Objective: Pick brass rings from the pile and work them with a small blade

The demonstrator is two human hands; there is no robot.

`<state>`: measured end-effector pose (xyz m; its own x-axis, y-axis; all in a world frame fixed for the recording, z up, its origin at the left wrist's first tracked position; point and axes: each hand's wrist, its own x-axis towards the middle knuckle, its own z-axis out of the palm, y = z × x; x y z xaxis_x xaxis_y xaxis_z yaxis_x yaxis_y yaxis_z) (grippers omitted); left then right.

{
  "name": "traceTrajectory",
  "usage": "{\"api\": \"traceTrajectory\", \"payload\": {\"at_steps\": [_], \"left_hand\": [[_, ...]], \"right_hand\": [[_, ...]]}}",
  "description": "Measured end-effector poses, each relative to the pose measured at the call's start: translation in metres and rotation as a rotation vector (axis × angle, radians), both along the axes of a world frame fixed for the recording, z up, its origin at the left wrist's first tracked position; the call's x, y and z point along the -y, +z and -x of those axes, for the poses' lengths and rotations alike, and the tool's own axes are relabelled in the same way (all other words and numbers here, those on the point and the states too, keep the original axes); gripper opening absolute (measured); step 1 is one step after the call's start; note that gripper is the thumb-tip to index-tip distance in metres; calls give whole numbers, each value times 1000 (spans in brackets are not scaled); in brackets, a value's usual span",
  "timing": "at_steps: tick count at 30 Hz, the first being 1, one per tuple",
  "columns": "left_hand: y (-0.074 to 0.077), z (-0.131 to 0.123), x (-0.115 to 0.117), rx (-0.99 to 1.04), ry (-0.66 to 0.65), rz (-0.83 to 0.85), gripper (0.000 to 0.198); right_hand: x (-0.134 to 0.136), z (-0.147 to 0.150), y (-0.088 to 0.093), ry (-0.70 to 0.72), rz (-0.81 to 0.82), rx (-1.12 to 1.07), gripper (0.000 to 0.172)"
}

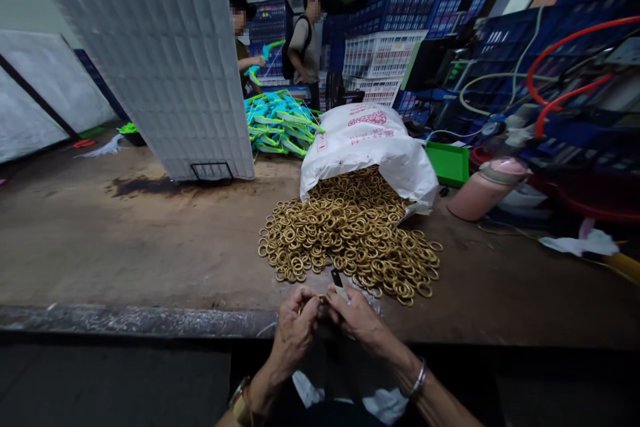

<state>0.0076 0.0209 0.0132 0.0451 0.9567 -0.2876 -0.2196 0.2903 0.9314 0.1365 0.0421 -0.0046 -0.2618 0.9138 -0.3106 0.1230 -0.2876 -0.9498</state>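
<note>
Just off the table's front edge, my left hand pinches a gold-coloured ring between thumb and fingers. My right hand is closed on a small knife with a dark tip and pale body, which points up and away from me. Both hands almost meet at the ring; where the knife's edge touches it, if at all, I cannot tell. Right beyond them lies a heap of gold-coloured rings, spilling from the open mouth of a white sack with red print.
On the wooden table stand a tall white padded panel, a pile of blue-green plastic pieces, a green tray and a pink bottle. Two people are beyond the table, near stacked crates. Red hoses hang at right.
</note>
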Motion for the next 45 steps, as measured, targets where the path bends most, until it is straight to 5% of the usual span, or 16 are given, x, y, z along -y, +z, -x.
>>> {"api": "traceTrajectory", "payload": {"at_steps": [7, 14, 20, 24, 29, 45], "left_hand": [[0, 1, 2, -38, -71, 10, 34], [-15, 3, 3, 17, -188, 64, 36], [-14, 4, 6, 78, -184, 48, 35], [-15, 3, 7, 117, -148, 84, 33], [-18, 3, 7, 97, -115, 29, 32], [-13, 6, 14, 18, -95, 30, 36]], "right_hand": [[-1, 1, 6, -56, -65, 60, 25], [-4, 1, 8, -48, -192, 164, 18], [-5, -1, -1, 3, -166, 127, 18], [-3, -3, -4, -46, -330, 356, 17], [8, -3, -6, 137, -531, 591, 12], [7, -5, -5, 277, -564, 942, 26]]}}
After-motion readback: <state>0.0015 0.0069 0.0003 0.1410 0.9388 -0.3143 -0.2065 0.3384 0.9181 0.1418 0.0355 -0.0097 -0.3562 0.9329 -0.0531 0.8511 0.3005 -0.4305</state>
